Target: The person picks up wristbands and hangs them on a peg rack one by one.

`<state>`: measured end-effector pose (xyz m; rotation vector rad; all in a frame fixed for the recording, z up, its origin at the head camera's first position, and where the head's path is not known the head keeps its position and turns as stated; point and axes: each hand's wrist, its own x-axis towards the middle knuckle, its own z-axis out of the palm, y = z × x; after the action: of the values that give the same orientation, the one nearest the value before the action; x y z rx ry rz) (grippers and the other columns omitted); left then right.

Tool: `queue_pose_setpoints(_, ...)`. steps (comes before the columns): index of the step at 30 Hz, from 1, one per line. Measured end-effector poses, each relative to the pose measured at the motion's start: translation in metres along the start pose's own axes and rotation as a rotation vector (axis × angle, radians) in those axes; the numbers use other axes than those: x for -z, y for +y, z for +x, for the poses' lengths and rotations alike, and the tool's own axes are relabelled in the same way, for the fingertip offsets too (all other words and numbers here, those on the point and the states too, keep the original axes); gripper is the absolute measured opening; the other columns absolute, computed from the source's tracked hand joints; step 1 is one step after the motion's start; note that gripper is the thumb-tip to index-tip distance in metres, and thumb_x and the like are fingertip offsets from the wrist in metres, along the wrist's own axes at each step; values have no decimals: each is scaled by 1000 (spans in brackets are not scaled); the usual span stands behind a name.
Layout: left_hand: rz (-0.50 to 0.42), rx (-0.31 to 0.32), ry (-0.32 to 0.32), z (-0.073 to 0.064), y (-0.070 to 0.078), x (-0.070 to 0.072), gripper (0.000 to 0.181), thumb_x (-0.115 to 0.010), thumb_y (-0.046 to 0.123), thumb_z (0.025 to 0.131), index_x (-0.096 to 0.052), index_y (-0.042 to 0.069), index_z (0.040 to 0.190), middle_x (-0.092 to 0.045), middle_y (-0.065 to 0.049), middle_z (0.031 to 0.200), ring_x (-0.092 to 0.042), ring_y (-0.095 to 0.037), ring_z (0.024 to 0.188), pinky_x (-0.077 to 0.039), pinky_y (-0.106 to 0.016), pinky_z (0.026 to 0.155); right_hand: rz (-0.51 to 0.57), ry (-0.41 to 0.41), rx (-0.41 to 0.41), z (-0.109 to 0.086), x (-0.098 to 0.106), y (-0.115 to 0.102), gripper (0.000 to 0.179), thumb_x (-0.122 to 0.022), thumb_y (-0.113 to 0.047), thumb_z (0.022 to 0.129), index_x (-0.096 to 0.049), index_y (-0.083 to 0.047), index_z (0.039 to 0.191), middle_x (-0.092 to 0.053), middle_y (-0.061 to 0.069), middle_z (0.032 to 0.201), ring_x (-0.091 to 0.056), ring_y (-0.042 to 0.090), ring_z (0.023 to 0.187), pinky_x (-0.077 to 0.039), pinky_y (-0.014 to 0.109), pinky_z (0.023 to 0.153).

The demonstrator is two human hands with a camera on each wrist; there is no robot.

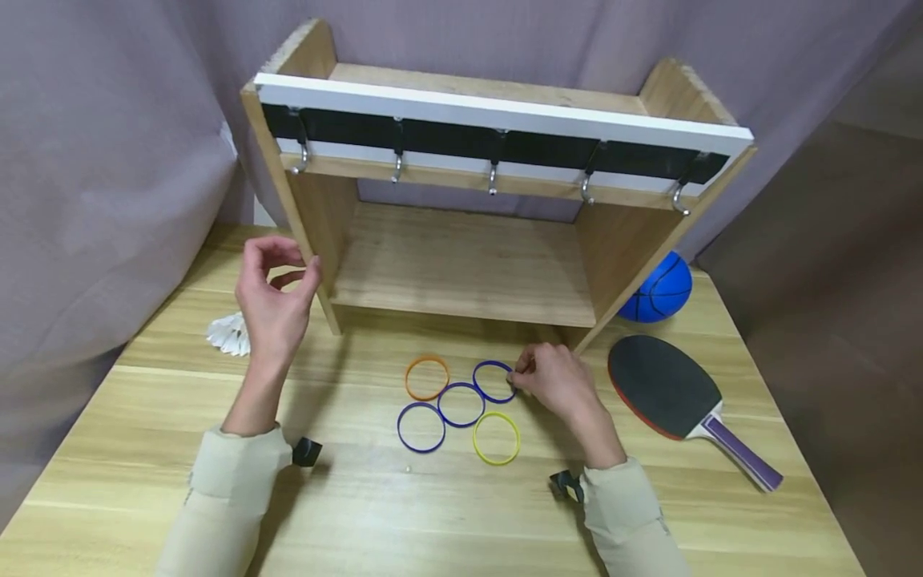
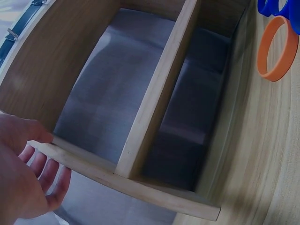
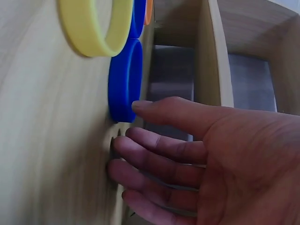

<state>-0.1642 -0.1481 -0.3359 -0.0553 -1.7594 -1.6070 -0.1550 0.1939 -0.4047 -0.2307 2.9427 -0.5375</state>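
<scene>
Several thin rings lie on the wooden table [image 1: 360,513] in front of a wooden rack [image 1: 461,264]: an orange ring [image 1: 426,377], three blue ones and a yellow ring [image 1: 496,437]. My right hand [image 1: 517,377] is down at the right edge of the rightmost blue ring [image 1: 493,381]. In the right wrist view its thumb tip touches that blue ring [image 3: 124,79] while the fingers [image 3: 154,145] lie fairly straight on the table beside it. My left hand [image 1: 292,268] is raised beside the rack's left side panel [image 2: 154,93], fingers loosely curled, holding nothing.
The rack carries a rail of metal hooks [image 1: 493,180] along its top front. A blue ball [image 1: 659,288] and a table tennis paddle [image 1: 671,385] lie to the right. A white shuttlecock [image 1: 229,332] lies to the left. Grey curtain hangs behind.
</scene>
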Motion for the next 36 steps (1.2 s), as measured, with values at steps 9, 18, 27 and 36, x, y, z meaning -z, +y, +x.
queue_pose_setpoints(9,6,11,-4,-2,0,-1,30,-68,-12,80,-53,-14,106,-58,-19,95,-58,-29,88,-59,-26,75,51,35,-54,-1,-3,5,5,-77,-17,83,-72,-19,80,-62,-8,70,-57,12,63,-47,32,54)
queue_pose_setpoints(18,7,20,-5,-3,1,-1,30,-68,-11,81,-53,-14,107,-58,-19,95,-58,-28,88,-59,-26,76,174,59,-16,0,2,9,5,-76,-17,83,-73,-13,85,-65,-6,71,-59,12,61,-47,30,53)
queue_pose_setpoints(27,16,22,1,-2,1,0,30,-68,-10,81,-53,-12,107,-58,-18,96,-59,-27,89,-59,-27,77,444,73,149,-6,23,9,12,-76,-13,85,-75,-8,97,-70,0,80,-66,21,70,-54,27,52)
queue_pose_setpoints(36,9,11,0,-3,1,0,30,-68,-11,81,-53,-14,106,-58,-19,94,-59,-27,87,-59,-26,76,674,97,206,-29,60,12,19,-78,-20,85,-75,-11,102,-72,5,92,-65,27,78,-58,30,59)
